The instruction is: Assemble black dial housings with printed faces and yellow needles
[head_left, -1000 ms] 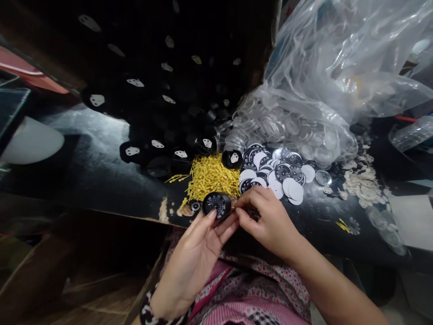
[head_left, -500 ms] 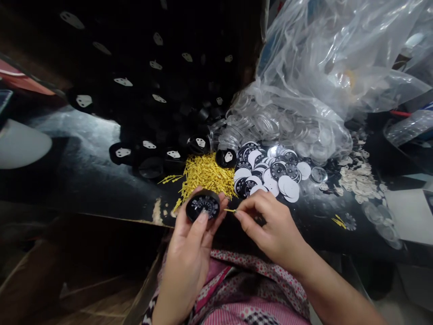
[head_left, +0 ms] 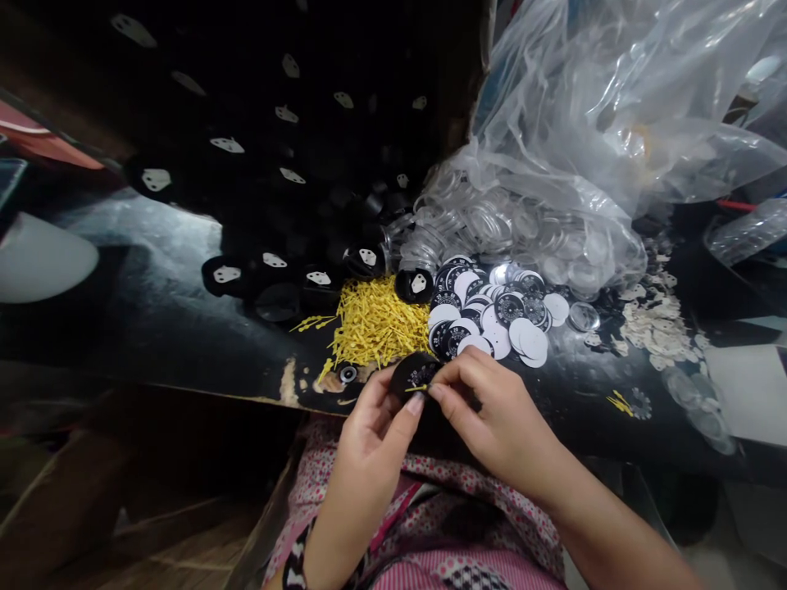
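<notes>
My left hand (head_left: 381, 418) is closed around a round black gauge housing (head_left: 411, 375), whose black dial with white numbers faces up, partly hidden by my fingers. Between the thumb and forefinger of my right hand (head_left: 476, 397) is a small yellow pointer needle (head_left: 416, 388), lying across the dial's face. Just beyond my hands is a heap of yellow pointers (head_left: 375, 324). To its right lies a pile of loose black-and-white dial discs (head_left: 492, 319).
Clear plastic covers (head_left: 492, 225) spill from a large plastic bag (head_left: 615, 106) at the back right. Many black housings with pale metal plates (head_left: 227, 274) fill the dark box at the back left. Small metal plates (head_left: 657, 324) lie right. A white cup-like object (head_left: 43, 258) stands far left.
My left hand has moved right with the gauge housing, tilting it and bringing it under the pointer in my right hand. A small ring on the table edge has come into view.
</notes>
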Demonstrator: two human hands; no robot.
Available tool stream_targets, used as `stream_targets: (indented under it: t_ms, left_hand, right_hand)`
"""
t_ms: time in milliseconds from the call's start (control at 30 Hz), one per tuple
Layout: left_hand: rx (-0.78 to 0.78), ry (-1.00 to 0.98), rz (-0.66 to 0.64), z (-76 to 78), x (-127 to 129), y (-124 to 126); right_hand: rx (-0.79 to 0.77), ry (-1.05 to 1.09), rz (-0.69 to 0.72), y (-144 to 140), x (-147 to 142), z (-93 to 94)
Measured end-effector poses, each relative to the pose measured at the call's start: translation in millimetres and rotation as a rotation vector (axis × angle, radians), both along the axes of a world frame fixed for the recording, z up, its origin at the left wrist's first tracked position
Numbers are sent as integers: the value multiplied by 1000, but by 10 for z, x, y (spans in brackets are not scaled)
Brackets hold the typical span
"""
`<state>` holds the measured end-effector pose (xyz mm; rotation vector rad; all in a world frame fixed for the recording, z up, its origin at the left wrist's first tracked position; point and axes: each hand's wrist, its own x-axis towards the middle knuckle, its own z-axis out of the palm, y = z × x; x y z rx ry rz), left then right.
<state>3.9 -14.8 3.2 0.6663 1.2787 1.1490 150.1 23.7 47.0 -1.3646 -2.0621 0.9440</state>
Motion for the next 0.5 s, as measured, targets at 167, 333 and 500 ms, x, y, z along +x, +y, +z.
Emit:
stream_targets:
  t_ms: [167, 333, 500]
  left_hand:
    - [62, 206, 30, 74, 11, 20]
    - [98, 331, 37, 94, -15, 18]
    - [-11, 120, -51, -16, -70, 42]
  right_hand:
    - [-26, -18, 7, -43, -14, -1]
    - [-42, -52, -20, -95, -47, -31]
    - [-20, -63, -26, -32, -23, -18]
